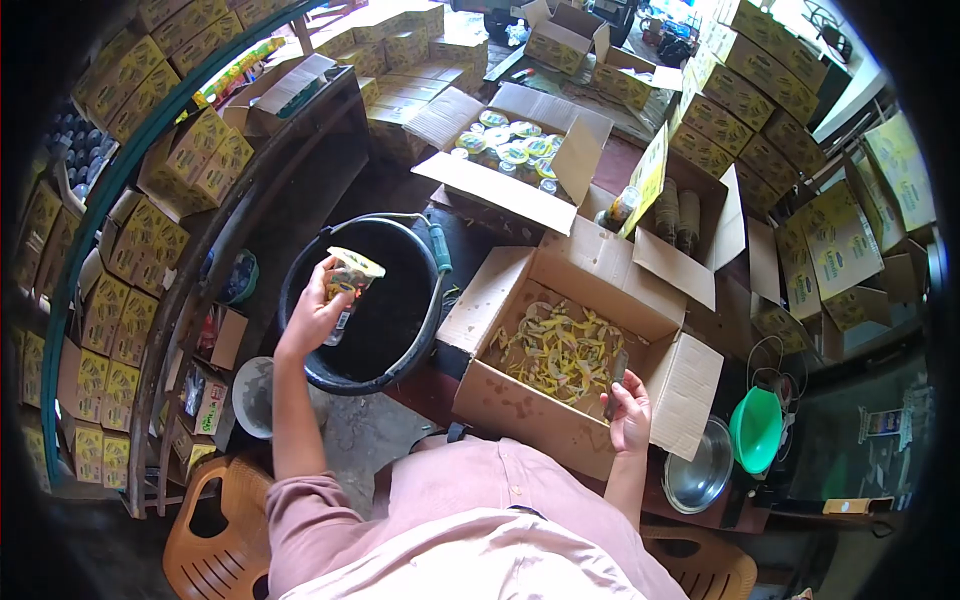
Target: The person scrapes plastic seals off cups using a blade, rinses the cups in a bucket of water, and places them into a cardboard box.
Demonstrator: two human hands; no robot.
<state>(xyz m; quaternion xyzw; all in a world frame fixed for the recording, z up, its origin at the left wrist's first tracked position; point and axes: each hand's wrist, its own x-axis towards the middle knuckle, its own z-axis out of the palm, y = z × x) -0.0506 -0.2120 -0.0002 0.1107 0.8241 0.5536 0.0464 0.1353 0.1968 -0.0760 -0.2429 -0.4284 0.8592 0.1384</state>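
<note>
My left hand (318, 312) is wrapped round a plastic cup (352, 272) with a yellow-and-white printed lid, tilted above a black bucket (300, 347). The bucket's inside is dark and its contents cannot be made out. In my right hand (630, 410) is a dark, flat blade-like tool (617, 372), probably a knife, held upright over the near right part of an open cardboard box (520, 405). Inside that box lie many yellow strips (560, 345), like cut trimmings, spread across its bottom.
Another open carton (490, 187) behind holds several lidded cups (513, 152). To its right, a box (672, 262) contains brown cup stacks (677, 215). A metal bowl (700, 470) and green basin (755, 430) stand at the right. Stacked yellow cartons (110, 310) line the left shelves.
</note>
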